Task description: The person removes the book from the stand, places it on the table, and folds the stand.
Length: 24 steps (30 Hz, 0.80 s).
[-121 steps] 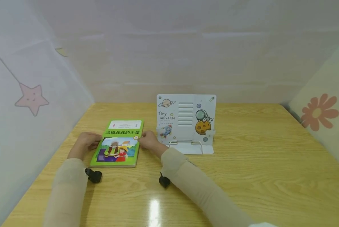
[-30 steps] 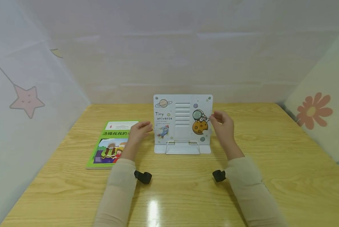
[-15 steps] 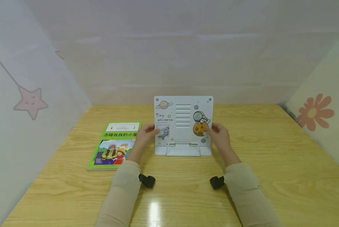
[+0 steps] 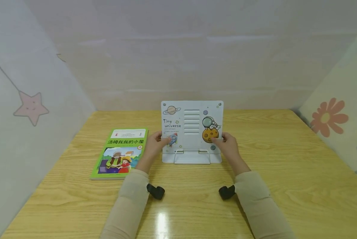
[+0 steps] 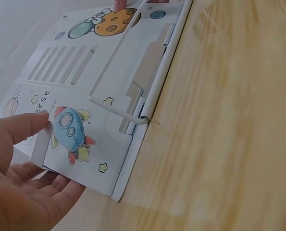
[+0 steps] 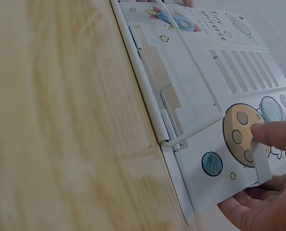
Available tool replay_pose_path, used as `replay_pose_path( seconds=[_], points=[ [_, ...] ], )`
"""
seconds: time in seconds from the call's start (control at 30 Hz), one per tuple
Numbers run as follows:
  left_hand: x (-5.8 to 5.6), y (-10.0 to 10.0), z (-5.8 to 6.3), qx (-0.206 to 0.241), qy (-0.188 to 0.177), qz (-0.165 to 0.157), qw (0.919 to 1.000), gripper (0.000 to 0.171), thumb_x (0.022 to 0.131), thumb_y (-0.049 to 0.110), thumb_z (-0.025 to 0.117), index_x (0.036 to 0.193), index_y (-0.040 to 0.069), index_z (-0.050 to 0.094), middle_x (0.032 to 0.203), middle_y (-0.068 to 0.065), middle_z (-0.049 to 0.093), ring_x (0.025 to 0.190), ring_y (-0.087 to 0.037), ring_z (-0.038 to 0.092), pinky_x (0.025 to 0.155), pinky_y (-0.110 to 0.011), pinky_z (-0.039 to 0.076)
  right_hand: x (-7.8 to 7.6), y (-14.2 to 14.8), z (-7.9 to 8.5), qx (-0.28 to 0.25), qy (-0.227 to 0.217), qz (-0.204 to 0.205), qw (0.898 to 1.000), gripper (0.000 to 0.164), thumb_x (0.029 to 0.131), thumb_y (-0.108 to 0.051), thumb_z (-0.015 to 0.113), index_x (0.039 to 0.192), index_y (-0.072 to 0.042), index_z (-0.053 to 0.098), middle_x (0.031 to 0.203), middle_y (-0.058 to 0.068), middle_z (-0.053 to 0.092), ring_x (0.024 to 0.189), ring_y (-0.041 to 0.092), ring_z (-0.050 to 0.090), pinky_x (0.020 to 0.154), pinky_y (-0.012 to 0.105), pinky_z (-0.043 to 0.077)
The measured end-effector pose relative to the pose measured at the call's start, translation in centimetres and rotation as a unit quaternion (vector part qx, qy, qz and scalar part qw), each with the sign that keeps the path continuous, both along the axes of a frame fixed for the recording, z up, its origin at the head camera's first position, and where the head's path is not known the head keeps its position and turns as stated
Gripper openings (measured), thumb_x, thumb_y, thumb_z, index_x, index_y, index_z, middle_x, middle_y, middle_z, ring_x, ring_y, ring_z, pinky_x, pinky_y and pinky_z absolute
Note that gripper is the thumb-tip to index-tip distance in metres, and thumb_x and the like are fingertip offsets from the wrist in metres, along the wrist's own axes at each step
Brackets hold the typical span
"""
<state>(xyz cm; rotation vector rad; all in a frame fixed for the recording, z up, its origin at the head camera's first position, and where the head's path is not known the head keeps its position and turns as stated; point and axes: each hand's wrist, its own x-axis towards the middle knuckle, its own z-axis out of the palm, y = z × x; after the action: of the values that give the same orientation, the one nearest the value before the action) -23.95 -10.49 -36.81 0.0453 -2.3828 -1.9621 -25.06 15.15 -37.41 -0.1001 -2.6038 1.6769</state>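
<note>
Pinching the bookstand (image 4: 191, 141) at its sides, left grip (image 4: 154, 145) and right grip (image 4: 229, 146) seem to steady it; moving it needs evenness.

L hand (image 5: 15, 187) grips side of white stand (image 5: 106, 149), thumb (image 5: 27, 126) in front, fingers (image 5: 66, 195) behind, nr rocket pic (image 5: 69, 129); wire bar (image 5: 117, 110) at front, base on wood tbl (image 5: 224, 120).
</note>
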Motion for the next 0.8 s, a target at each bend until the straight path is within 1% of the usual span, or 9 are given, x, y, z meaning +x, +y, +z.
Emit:
replay_pose_path(
  seconds=[0.1,0.17,0.3,0.43,0.57,0.8],
  points=[
    [0.07,0.09,-0.05,-0.025,0.007,0.005,0.9997,0.032,0.078,0.017,0.064,0.108,0.006,0.057,0.097,-0.007,0.057,0.086,-0.020,0.052,0.072,-0.032,0.044,0.12,-0.13,0.01,0.006,0.004,-0.002,1.000,0.048,0.081,-0.023,0.059,0.118,0.005,0.045,0.115,0.019,0.047,0.100,0.028,0.043,0.084,0.040,0.038],
    [0.08,0.16,-0.09,-0.033,0.009,0.008,0.9994,0.033,0.078,0.017,0.064,0.108,0.006,0.057,0.098,-0.006,0.057,0.086,-0.019,0.052,0.072,-0.031,0.044,0.19,-0.22,0.02,0.009,0.008,-0.003,1.000,0.048,0.081,-0.023,0.059,0.117,0.005,0.046,0.114,0.019,0.048,0.096,0.027,0.043,0.081,0.038,0.040],
    [0.07,0.30,-0.16,-0.040,0.005,0.015,0.9991,0.032,0.078,0.019,0.064,0.107,0.008,0.058,0.097,-0.005,0.057,0.085,-0.018,0.051,0.071,-0.030,0.044,0.35,-0.37,0.09,0.025,0.016,-0.013,0.999,0.046,0.081,-0.022,0.059,0.116,0.004,0.047,0.110,0.018,0.050,0.088,0.025,0.043,0.072,0.033,0.040],
    [-0.01,0.37,-0.13,-0.040,0.001,0.017,0.9990,0.032,0.078,0.019,0.064,0.107,0.009,0.058,0.097,-0.004,0.057,0.085,-0.018,0.050,0.070,-0.030,0.044,0.41,-0.50,0.13,0.030,0.024,-0.017,0.999,0.043,0.082,-0.022,0.059,0.114,0.004,0.049,0.106,0.018,0.052,0.082,0.023,0.045,0.065,0.029,0.040],
    [-0.02,0.43,-0.13,-0.047,-0.002,0.017,0.9987,0.031,0.078,0.020,0.063,0.106,0.010,0.058,0.095,-0.003,0.058,0.084,-0.017,0.051,0.069,-0.029,0.044,0.50,-0.51,0.09,0.028,0.024,-0.016,0.999,0.042,0.082,-0.021,0.058,0.116,0.003,0.049,0.106,0.017,0.053,0.081,0.022,0.046,0.063,0.027,0.040],
    [0.21,0.50,0.00,-0.070,0.006,0.019,0.9974,0.033,0.079,0.020,0.062,0.110,0.009,0.057,0.098,-0.005,0.058,0.083,-0.017,0.052,0.068,-0.029,0.045,0.56,-0.53,0.26,0.039,0.022,-0.014,0.999,0.042,0.083,-0.021,0.058,0.116,0.003,0.048,0.106,0.017,0.053,0.081,0.022,0.044,0.063,0.027,0.039]
  ],
)
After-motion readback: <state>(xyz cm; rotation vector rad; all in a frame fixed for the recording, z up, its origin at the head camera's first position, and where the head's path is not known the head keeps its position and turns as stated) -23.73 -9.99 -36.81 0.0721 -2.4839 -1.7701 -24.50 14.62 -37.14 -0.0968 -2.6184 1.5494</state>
